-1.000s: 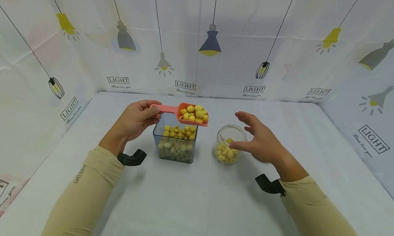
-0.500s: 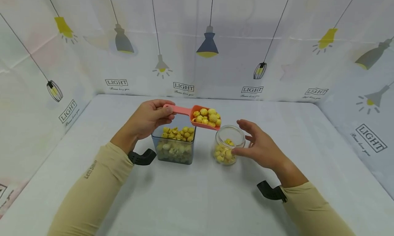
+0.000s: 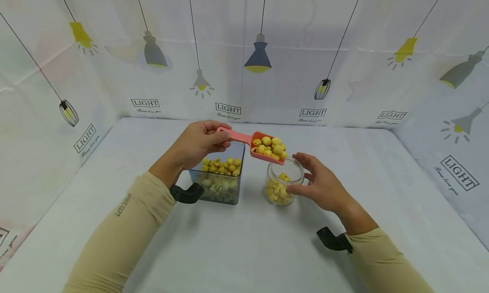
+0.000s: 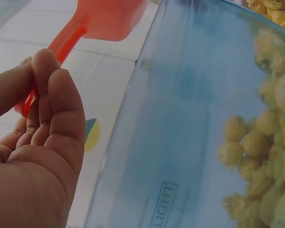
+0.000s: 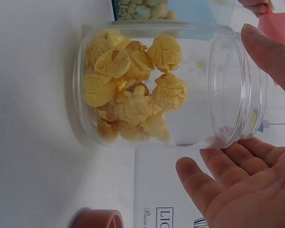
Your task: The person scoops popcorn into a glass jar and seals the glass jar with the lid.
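In the head view my left hand (image 3: 202, 143) pinches the handle of a coral-pink scoop (image 3: 263, 157) between thumb and fingers. Yellow popcorn (image 3: 272, 147) fills the scoop, whose lip overlaps the far rim of a clear glass jar (image 3: 273, 174). This jar stands upright, partly filled with popcorn (image 5: 133, 90). My right hand (image 3: 318, 180) is around its right side, the thumb at the neck in front and fingers behind, as the right wrist view shows. A clear bluish box (image 3: 214, 176) of popcorn stands below my left hand.
A reddish-brown round object (image 5: 100, 218), perhaps a lid, lies beyond the jar in the right wrist view. The white-covered table (image 3: 248, 250) ends at a hanging cloth (image 3: 305, 12) printed with lamps, at the back and sides.
My left hand has carried the loaded scoop rightward, from over the box to the jar's rim. My right hand has come in closer around the jar.
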Action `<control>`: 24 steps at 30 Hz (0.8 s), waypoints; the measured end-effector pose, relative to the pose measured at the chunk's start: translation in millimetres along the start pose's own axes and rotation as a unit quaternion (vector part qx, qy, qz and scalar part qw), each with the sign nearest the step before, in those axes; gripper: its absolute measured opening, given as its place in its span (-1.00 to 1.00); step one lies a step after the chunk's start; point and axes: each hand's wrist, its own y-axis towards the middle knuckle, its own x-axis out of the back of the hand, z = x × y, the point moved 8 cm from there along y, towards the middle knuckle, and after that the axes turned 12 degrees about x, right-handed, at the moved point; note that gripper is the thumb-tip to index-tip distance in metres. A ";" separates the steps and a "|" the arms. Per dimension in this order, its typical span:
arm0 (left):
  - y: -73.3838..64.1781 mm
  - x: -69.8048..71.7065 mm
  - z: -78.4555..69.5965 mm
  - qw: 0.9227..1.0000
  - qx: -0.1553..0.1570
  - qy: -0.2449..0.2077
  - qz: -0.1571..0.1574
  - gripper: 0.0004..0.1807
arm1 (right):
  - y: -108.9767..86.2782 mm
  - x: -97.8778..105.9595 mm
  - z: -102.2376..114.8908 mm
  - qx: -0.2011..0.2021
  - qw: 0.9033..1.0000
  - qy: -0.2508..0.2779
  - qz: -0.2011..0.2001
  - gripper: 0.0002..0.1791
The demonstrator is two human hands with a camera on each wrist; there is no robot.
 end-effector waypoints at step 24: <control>10.9 -23.8 -3.5 0.996 0.006 0.091 -0.005 -0.69 | -4.6 -3.3 -3.6 -0.021 0.999 0.023 -0.007 0.06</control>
